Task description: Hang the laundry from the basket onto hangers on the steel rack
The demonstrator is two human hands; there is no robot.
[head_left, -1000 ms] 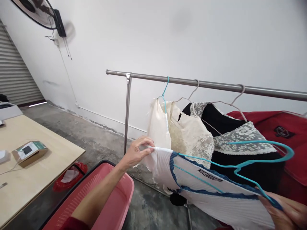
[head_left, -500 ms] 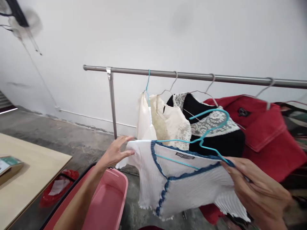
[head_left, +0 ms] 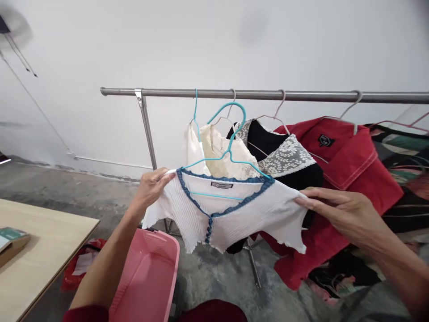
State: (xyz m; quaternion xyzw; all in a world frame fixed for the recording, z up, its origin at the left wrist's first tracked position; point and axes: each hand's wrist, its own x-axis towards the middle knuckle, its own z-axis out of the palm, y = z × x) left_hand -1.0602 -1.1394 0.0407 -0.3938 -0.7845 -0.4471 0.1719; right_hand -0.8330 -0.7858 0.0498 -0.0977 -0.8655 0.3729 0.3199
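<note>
A white ribbed short-sleeved top [head_left: 248,214] with blue ruffled trim hangs spread between my two hands. Inside its neckline sits a light-blue hanger [head_left: 231,150], its hook upright above the collar and apart from the rail. My left hand [head_left: 153,185] pinches the top's shoulder at the left. On the other side, my right hand [head_left: 335,208] pinches the sleeve near the shoulder, thumb and fingers pressed together. Just behind the top are a cream lace garment [head_left: 234,154] and a black top with a lace collar [head_left: 288,156].
A metal clothes rail [head_left: 174,92] runs across, bearing several garments, among them a red jacket [head_left: 351,152]. Below left stand a pink basket [head_left: 147,268] and a wooden table [head_left: 43,237] with a box [head_left: 13,243] on it. A red bag [head_left: 72,268] lies on the floor.
My left hand has closed on the top's shoulder. My right hand has shifted from the neckline out to the sleeve. The top is now level, and the hanger's hook has swung upright.
</note>
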